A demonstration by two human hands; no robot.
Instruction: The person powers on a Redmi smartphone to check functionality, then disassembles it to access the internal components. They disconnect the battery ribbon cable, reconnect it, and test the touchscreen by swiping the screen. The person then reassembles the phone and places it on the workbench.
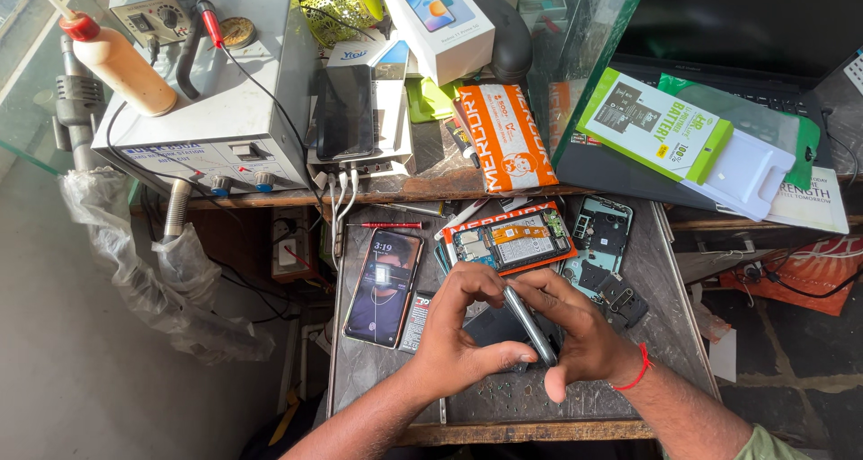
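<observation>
Hard daylight falls across the bench (503, 397) from the upper right, so the white box (438, 21) and the green package (653, 123) far above the fingers (503, 285) look nearly washed out. The hands cast a dark shadow just below the fingers. The lit phone (385, 286) left of them shows faint glare. Focus is sharp throughout. The floor at far left lies dim. Straight edges bow slightly toward the corners.
</observation>
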